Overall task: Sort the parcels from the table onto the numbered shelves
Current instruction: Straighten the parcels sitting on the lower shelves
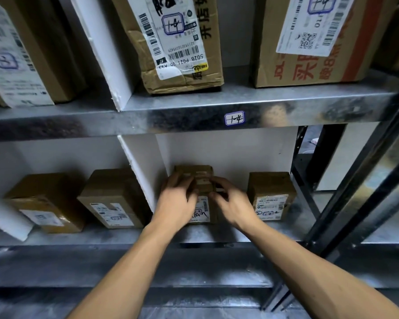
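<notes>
Both hands reach into the lower shelf (217,236): left hand (176,201) and right hand (234,203) each grip the small box (195,176), just right of the white divider (145,171).

A small brown parcel (199,180) on the lower shelf (124,236) is touched on both sides by the left hand (176,203) and right hand (234,204), between a white divider (143,171) and another labelled parcel (271,195).

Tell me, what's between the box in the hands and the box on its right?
Only bare shelf and white back wall, partly crossed by the right hand. The held box and the right box stand apart in the head view.
</notes>
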